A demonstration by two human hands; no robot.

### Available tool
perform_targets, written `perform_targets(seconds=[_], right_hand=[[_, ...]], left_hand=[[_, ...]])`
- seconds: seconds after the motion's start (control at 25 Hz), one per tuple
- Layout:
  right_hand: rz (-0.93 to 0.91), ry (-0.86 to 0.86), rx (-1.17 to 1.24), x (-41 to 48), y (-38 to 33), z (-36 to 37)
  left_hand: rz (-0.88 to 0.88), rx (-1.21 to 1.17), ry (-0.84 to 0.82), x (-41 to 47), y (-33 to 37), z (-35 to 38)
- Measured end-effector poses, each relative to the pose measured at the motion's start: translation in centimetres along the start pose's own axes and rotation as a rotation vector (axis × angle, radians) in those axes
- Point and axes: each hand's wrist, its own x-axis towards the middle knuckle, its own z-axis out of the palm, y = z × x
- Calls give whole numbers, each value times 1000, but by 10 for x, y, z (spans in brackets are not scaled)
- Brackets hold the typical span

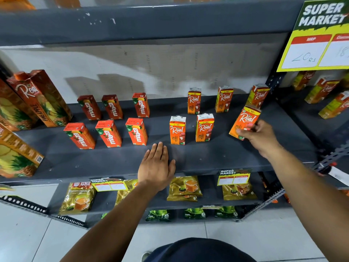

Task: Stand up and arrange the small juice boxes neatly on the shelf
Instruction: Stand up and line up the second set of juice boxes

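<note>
On the dark grey shelf (207,157) several small red Maaza juice boxes (109,133) stand upright in two rows at the left. Right of them several small orange Real juice boxes (177,130) stand in two rows. My right hand (258,137) grips one more Real juice box (244,121), tilted, just above the shelf at the right end of the front row. My left hand (156,167) lies flat on the shelf's front part, palm down, fingers apart, holding nothing.
Large Real pineapple cartons (41,99) lean at the shelf's left end. A yellow Super Market price sign (317,42) hangs at the upper right. More cartons (323,89) stand on the neighbouring shelf. Tea packets (184,188) lie on the shelf below. The upper shelf board (132,23) overhangs.
</note>
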Motion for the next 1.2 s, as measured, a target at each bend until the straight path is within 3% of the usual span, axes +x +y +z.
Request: perform_targets(seconds=[0.32,0.4,0.44,0.52,0.6,0.68,0.76,0.88,0.96,1.08,1.2], right_hand=[[-76,-35,-515,9,12,1],[-92,-16,-478,0,1,-2],[-182,53,-408,-7,-9,-2],[-543,165,-458,-19,-38,6],[-872,-39,-792,-26,-71,26],[-868,-376,-1171,-31,-90,60],[-726,-521,-1366,-30,-94,86],[-486,-558,-1238,-20,-97,90],[-480,-485,-1075,-9,-100,70],[-666,5,-679,5,-89,27],[-538,374,-114,8,-58,-8]], left_hand=[[-5,-25,-5,-1,-1,1],[-2,-28,-9,-1,-1,2],[-2,-29,-7,-1,-1,2],[-3,-26,1,-1,-1,2],[5,-18,-6,0,0,3],[3,-14,-4,-1,-1,2],[6,-21,-10,-2,-1,0],[10,-36,-17,-2,-2,-1],[16,-36,-25,-2,-2,-2],[24,-40,-17,-3,-3,-1],[-17,-147,-1,1,-2,-3]])
